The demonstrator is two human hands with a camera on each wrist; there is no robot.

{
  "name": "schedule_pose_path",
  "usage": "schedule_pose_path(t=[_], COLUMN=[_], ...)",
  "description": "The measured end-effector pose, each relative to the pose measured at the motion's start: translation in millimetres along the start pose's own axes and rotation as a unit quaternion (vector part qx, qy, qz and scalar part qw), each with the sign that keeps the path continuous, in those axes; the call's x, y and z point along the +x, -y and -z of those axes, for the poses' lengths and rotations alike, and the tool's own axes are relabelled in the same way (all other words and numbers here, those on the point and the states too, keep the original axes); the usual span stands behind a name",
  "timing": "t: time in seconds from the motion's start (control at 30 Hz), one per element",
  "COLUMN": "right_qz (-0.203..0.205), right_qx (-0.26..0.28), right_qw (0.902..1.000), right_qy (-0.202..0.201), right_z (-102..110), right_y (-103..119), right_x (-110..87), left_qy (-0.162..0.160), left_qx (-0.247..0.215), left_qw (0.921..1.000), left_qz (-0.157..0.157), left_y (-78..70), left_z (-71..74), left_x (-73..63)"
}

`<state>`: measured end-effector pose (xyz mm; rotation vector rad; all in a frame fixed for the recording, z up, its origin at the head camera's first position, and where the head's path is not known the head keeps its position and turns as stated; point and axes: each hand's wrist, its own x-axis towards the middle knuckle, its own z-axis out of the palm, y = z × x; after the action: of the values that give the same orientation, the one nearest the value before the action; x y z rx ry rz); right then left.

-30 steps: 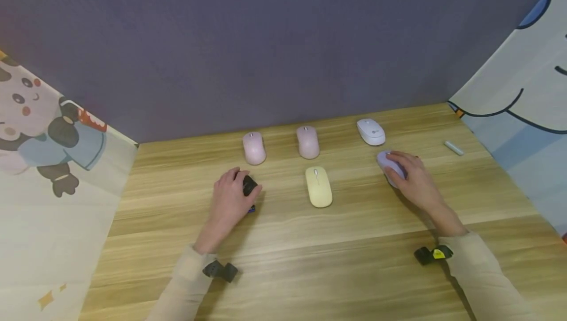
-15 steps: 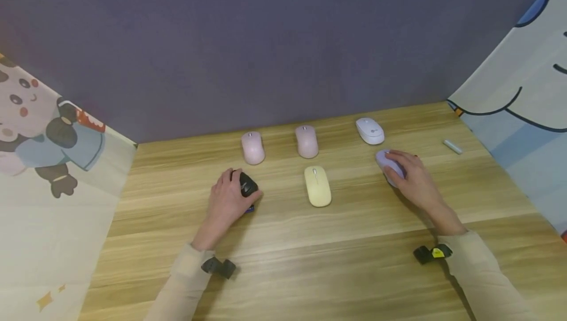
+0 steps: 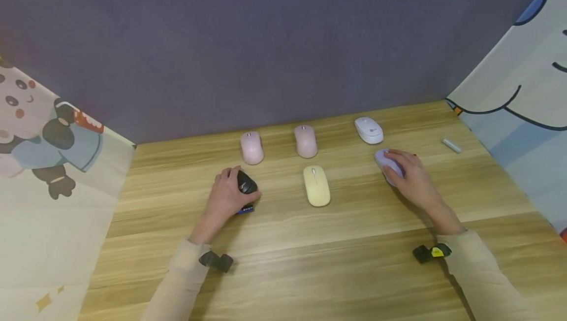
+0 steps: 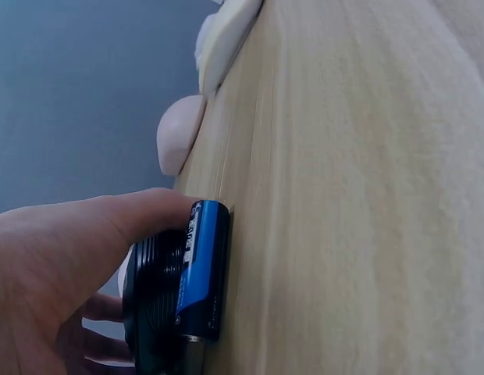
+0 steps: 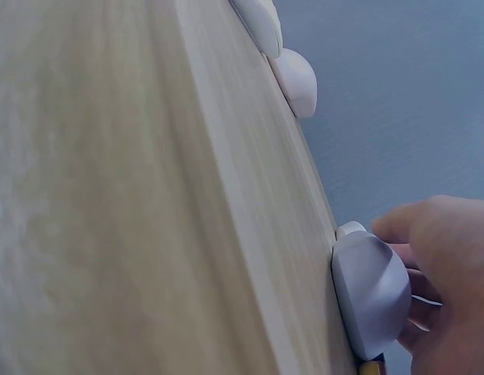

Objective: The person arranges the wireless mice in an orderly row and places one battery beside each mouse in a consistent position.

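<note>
My left hand (image 3: pixel 225 194) grips a black computer mouse (image 3: pixel 246 183) on the table's left half, fingers over its far side and thumb on its near right. Just in front of that mouse lies a blue and black battery (image 3: pixel 245 209). In the left wrist view the thumb reaches the end of the battery (image 4: pixel 201 269), which lies along the ribbed side of the black mouse (image 4: pixel 152 289). On the right, my right hand (image 3: pixel 414 178) holds a lavender mouse (image 3: pixel 384 161), thumb on its left side. The right wrist view shows the lavender mouse (image 5: pixel 372 293) flat on the table.
Two pink mice (image 3: pixel 252 147) (image 3: pixel 306 142) and a white mouse (image 3: pixel 369 130) line the back of the wooden table (image 3: pixel 310 262). A yellow mouse (image 3: pixel 316 186) lies between the hands. A small grey cylinder (image 3: pixel 451 145) is at the far right. A dark partition (image 3: pixel 283 45) stands behind.
My left hand has shifted slightly to the left, and more of the battery and the black mouse shows. The right hand stays on the lavender mouse.
</note>
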<state>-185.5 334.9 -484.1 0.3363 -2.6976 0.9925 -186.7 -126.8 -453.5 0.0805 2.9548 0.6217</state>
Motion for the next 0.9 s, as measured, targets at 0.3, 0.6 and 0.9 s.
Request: schedule_pose_path(t=[0.3,0.6,0.9], right_qz=[-0.005,-0.009,-0.007], right_qx=[0.000,-0.001,-0.001], right_qw=[1.0000,0.9999,1.0000], right_qy=[0.006,0.005,0.003], right_z=[-0.2,-0.9,-1.0], right_y=[0.3,-0.1,0.6], right_x=[-0.2,-0.2,-0.1], left_qy=[0.013,0.043,0.081], left_qx=[-0.027,-0.008,-0.009], left_qw=[0.9985,0.9879,0.9784], left_qz=[-0.046,-0.149,-0.190], left_y=[-7.4,-9.3,-6.6], left_z=[-0.3,-2.2,-3.3], left_x=[3.2,4.2,5.1])
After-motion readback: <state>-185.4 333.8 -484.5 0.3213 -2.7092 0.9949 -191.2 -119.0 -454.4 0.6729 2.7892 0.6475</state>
